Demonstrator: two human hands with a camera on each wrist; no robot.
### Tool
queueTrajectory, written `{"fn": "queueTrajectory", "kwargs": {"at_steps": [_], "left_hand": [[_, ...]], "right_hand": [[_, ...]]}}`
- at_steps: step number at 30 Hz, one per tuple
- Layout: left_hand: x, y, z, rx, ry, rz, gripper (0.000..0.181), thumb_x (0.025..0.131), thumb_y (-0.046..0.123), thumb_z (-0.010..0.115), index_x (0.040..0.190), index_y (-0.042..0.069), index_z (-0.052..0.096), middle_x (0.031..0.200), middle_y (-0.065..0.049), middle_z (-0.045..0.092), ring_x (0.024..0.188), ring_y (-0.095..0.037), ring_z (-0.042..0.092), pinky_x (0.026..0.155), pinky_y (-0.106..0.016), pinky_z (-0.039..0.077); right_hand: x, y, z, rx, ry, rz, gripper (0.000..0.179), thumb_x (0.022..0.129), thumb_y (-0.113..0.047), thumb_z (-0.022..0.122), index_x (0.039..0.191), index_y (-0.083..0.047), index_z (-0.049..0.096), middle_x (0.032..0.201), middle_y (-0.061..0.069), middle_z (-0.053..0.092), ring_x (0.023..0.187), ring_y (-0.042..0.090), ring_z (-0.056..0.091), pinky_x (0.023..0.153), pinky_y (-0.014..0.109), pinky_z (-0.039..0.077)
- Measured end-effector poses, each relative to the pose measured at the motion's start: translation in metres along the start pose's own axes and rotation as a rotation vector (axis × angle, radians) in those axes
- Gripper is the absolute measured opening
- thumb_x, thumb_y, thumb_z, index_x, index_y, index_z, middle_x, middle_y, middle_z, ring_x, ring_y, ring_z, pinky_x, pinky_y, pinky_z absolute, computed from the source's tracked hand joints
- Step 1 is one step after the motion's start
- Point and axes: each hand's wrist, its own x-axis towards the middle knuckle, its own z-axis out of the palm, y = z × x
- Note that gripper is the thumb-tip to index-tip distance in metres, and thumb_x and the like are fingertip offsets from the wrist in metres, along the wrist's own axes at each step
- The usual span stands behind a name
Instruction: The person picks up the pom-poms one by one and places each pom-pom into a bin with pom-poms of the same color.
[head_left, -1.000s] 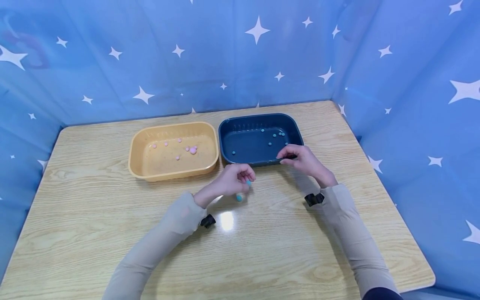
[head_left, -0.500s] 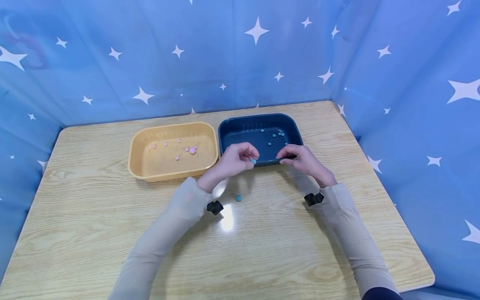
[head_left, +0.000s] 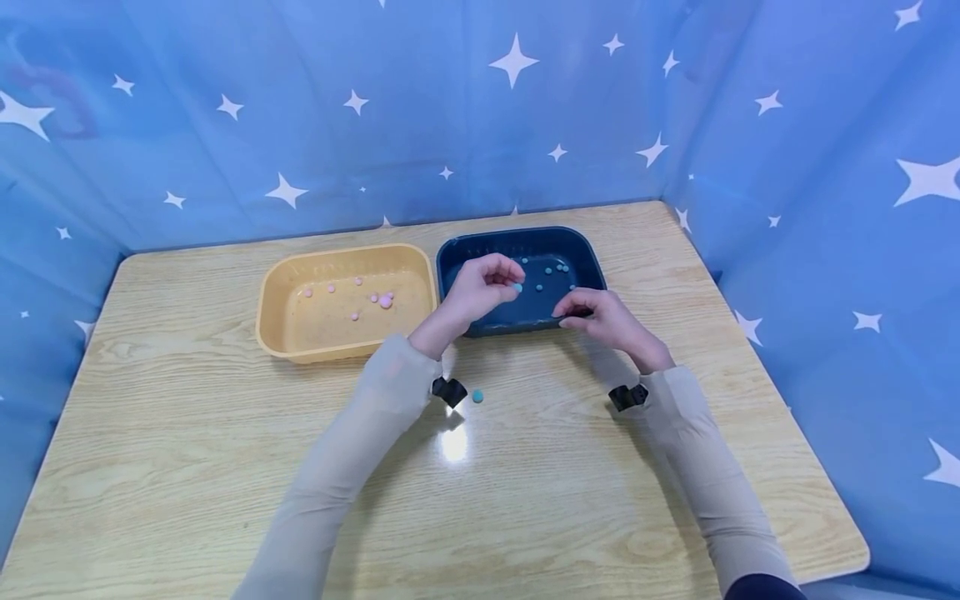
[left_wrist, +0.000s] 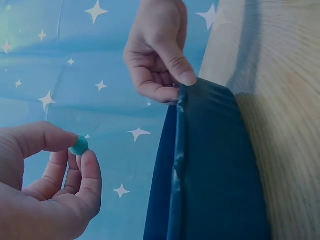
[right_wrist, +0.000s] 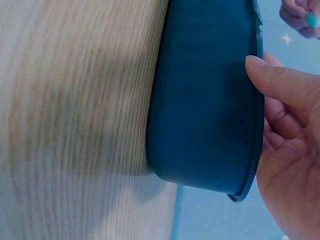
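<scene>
My left hand [head_left: 483, 292] is over the dark blue basin [head_left: 487, 327], pinching a small teal ball [left_wrist: 79, 145] between thumb and fingertips. In the left wrist view the ball stands out against the curtain, level with the rim. My right hand [head_left: 607, 318] grips the basin's near rim toward its right end, thumb outside and fingers inside, as the right wrist view shows. Several small teal balls [head_left: 548, 270] lie on the basin floor, mostly to the right; the left hand hides part of it. Another teal ball [head_left: 477, 397] sits on the table in front of the basin.
A yellow basin [head_left: 345, 351] stands directly left of the blue one. It holds several small pink balls [head_left: 386, 302], one of them larger. Behind the wooden table [head_left: 187, 433] hangs a blue curtain [head_left: 420, 108] with white stars.
My left hand has carried the teal ball from above the table, forward and slightly right, to over the blue basin. My right hand has stayed on the rim; the ball on the table has not moved.
</scene>
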Motion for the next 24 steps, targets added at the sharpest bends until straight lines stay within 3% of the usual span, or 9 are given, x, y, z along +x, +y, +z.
{"fn": "queueTrajectory", "kwargs": {"at_steps": [6,13,20,24], "left_hand": [[0.012,0.004,0.0,-0.043,0.024,-0.06,0.019,0.087,-0.003,0.061,0.105,-0.002,0.061,0.104,-0.014,0.063,0.091,-0.022,0.058,0.082,-0.025,0.049],[0.021,0.002,-0.001,-0.08,0.043,-0.121,0.021,0.088,-0.001,0.06,0.109,-0.003,0.06,0.103,-0.011,0.062,0.096,-0.021,0.059,0.088,-0.026,0.048],[0.031,0.003,0.001,-0.1,0.055,-0.148,0.021,0.089,0.001,0.06,0.109,-0.001,0.06,0.103,-0.009,0.062,0.096,-0.02,0.057,0.09,-0.027,0.046],[0.039,0.003,0.0,-0.172,0.058,-0.167,0.028,0.09,0.001,0.058,0.116,-0.005,0.057,0.102,-0.007,0.06,0.095,-0.019,0.056,0.089,-0.027,0.046]], "right_hand": [[-0.001,0.0,-0.001,0.007,-0.005,0.0,0.016,0.076,0.012,0.068,0.087,0.001,0.068,0.084,0.01,0.066,0.075,0.018,0.057,0.07,0.016,0.046],[0.001,-0.001,-0.001,0.001,-0.006,0.0,0.016,0.076,0.012,0.068,0.088,0.002,0.068,0.084,0.011,0.066,0.075,0.02,0.058,0.069,0.022,0.049],[0.003,-0.033,-0.006,0.017,-0.011,-0.024,0.015,0.073,0.02,0.065,0.085,0.011,0.065,0.081,0.022,0.064,0.072,0.033,0.057,0.066,0.026,0.049],[0.003,-0.04,-0.006,0.018,-0.012,-0.005,0.015,0.073,0.021,0.065,0.084,0.012,0.064,0.08,0.023,0.063,0.071,0.034,0.057,0.065,0.026,0.049]]}}
